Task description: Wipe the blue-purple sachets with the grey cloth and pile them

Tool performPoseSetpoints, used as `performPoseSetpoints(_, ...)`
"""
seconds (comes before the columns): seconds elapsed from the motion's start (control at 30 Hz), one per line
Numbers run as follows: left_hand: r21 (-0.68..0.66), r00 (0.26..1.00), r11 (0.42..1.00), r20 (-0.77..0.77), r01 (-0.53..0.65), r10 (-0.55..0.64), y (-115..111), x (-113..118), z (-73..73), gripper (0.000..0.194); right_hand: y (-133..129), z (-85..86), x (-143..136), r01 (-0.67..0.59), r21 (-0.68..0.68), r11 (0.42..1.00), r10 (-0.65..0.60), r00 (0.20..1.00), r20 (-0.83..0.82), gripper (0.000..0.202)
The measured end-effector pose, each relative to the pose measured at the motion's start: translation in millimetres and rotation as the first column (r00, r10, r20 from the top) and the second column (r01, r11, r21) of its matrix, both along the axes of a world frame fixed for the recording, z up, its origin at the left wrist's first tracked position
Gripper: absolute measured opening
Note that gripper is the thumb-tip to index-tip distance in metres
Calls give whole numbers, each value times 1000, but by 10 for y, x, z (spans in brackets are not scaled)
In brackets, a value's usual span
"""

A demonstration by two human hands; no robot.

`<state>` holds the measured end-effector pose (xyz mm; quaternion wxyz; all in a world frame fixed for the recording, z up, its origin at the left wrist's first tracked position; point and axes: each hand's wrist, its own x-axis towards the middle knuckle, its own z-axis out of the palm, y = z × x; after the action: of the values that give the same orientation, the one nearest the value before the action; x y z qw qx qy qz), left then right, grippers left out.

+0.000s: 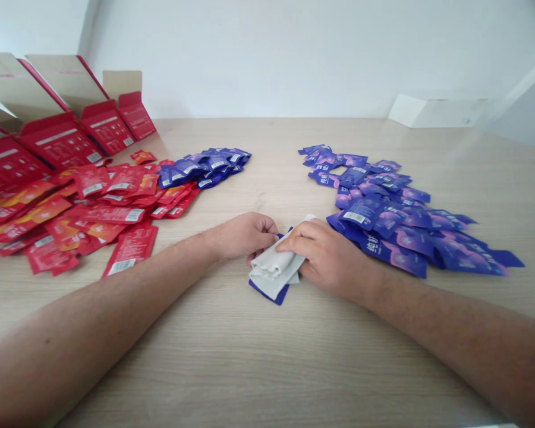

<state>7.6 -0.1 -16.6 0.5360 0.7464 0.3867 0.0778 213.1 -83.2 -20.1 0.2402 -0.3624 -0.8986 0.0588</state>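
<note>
A folded white cloth [276, 264] is gripped in my right hand [332, 255], its fingers curled over the top and pressing it on a blue sachet [274, 296]. That sachet lies flat on the table, mostly hidden beneath the cloth, with its near end and a bit of the far end showing. My left hand [245, 236] is closed at the sachet's far end, thumb and finger pinching its edge; the exact grip is partly hidden. Just right of my right hand spreads a pile of blue-purple sachets [396, 223].
Red sachets [111, 217] are heaped on the left, with a smaller stack of blue sachets [209, 165] at the heap's right edge. Several open red cartons [57, 141] stand behind them. A white box [437, 112] sits at the back right against the wall.
</note>
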Motion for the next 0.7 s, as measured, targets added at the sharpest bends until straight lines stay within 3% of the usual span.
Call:
performPoseSetpoints(0.2,-46,999,998,-40,35,-37,-17,5,23,14,-80,23,-66,-197,-1,980,197,980,12,24)
performPoseSetpoints(0.4,7,999,1000,-35,7,-7,-17,10,19,14,-48,10,-36,-46,19,999,46,999,-14,30)
performPoseSetpoints(0.6,-35,999,999,-39,35,-37,-25,17,46,13,-116,19,-91,-227,10,974,227,974,20,26)
performPoseSetpoints(0.7,-24,999,999,-34,25,-26,-21,20,47,14,-99,26,-73,-151,16,988,150,988,33,26)
